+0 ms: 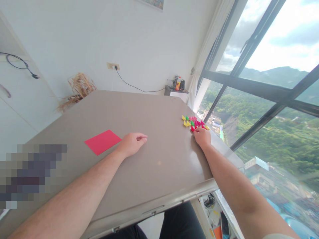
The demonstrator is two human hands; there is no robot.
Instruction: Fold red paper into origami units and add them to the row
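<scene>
My right hand rests at the right side of the table, fingers pinched on a small red folded-paper boat. Just beyond it, several more little paper boats in yellow, green, pink and magenta stand grouped in rows. Near the middle of the table lies my left hand, its fingers curled in with the thumb close to them and nothing visible between. A flat red sheet of paper is on the tabletop to the left of that hand, close to the wrist.
The grey-brown table has a raised front edge above my legs. On its right is a large window; an open drawer with cables sits below. A small cabinet with bottles stands behind, and dried plants at the back left.
</scene>
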